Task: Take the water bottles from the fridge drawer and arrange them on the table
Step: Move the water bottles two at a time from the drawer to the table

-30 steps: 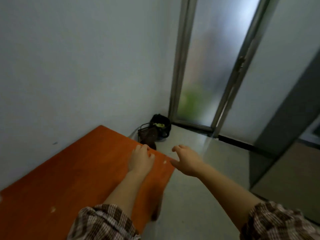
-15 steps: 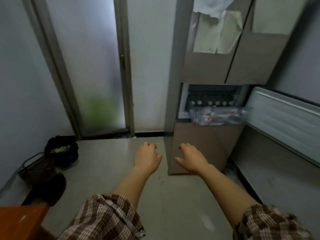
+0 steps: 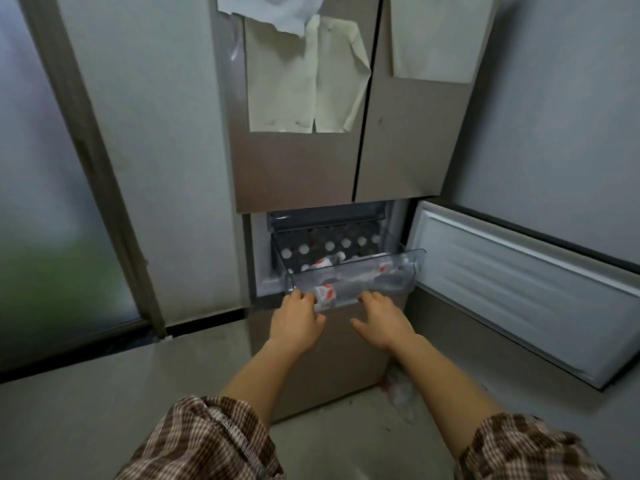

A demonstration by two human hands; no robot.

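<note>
A clear plastic fridge drawer [image 3: 412, 261] stands pulled out of the brown fridge [image 3: 298, 174]. Inside it lie clear water bottles with red-and-white labels [image 3: 325, 292], and white caps of upright bottles [image 3: 332, 245] show further back. My left hand [image 3: 298, 323] reaches up to the drawer's lower front edge at its left end, fingers spread, touching or nearly touching the plastic. My right hand [image 3: 381, 320] is just below the drawer's front, fingers apart, holding nothing. The table is out of view.
The open compartment door [image 3: 519, 292] swings out at the right, white inside. A frosted glass door [image 3: 52, 202] with a brown frame fills the left. Pale paper sheets [image 3: 304, 81] hang on the upper fridge doors. Crumpled clear plastic [image 3: 398, 389] lies on the floor by the fridge.
My view swung from the orange table, past the glass door, to the fridge, and I came close. Both hands went from hovering in the air to the drawer's front edge.
</note>
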